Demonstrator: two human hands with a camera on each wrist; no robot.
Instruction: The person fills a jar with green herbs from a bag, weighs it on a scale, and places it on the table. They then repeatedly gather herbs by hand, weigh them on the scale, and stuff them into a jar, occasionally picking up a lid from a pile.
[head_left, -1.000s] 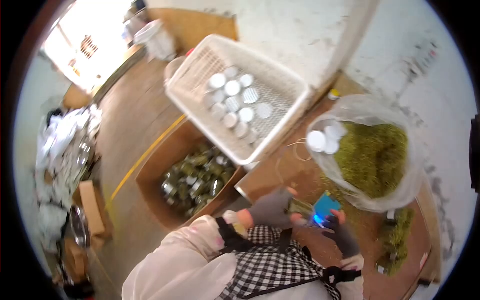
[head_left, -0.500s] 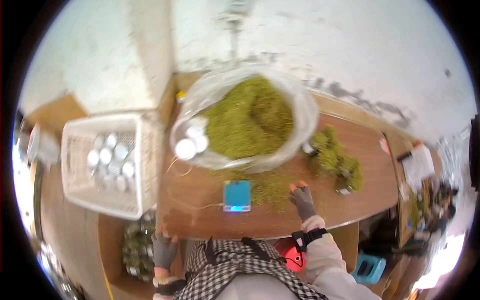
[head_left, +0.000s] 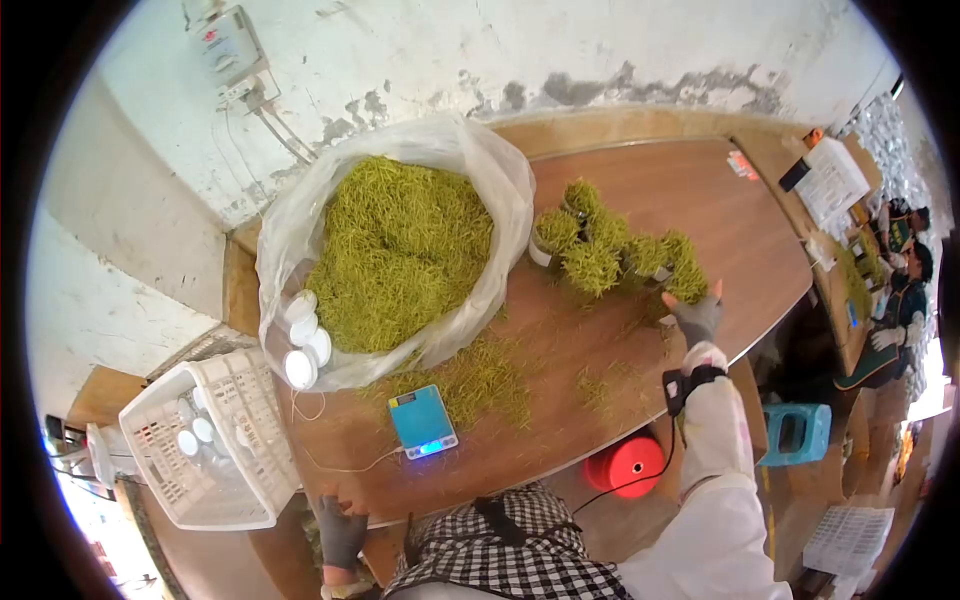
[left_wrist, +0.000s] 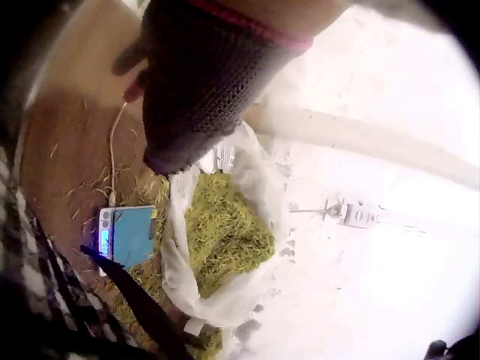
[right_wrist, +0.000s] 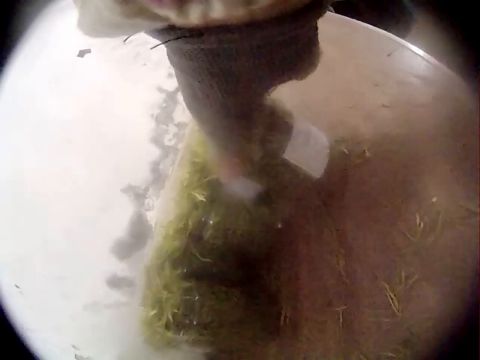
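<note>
My right hand (head_left: 697,318), in a grey fingerless glove, grips the nearest jar (right_wrist: 259,180) at the right end of a cluster of jars. Shredded green leaf (head_left: 590,268) heaps over the tops of these jars. In the right wrist view a white label (right_wrist: 307,150) shows beside the fingers. Down at the table's front left edge is my left hand (head_left: 342,532), gloved alike, fingers loose and holding nothing. A blue-topped digital scale (head_left: 422,418) with a lit display lies between the hands, nothing on its plate.
A large clear plastic bag (head_left: 512,190) full of green leaf stands at the back, with white lids (head_left: 300,368) at its left rim. Loose shreds lie around the scale. A white crate (head_left: 270,430) of lids stands left. Below are a red round stool (head_left: 628,466) and a blue stool (head_left: 795,435).
A second ago both hands were together by the scale with a jar. They parted; the right hand reached rightward to the jar cluster, the left went to the front left edge. The view swung right.
</note>
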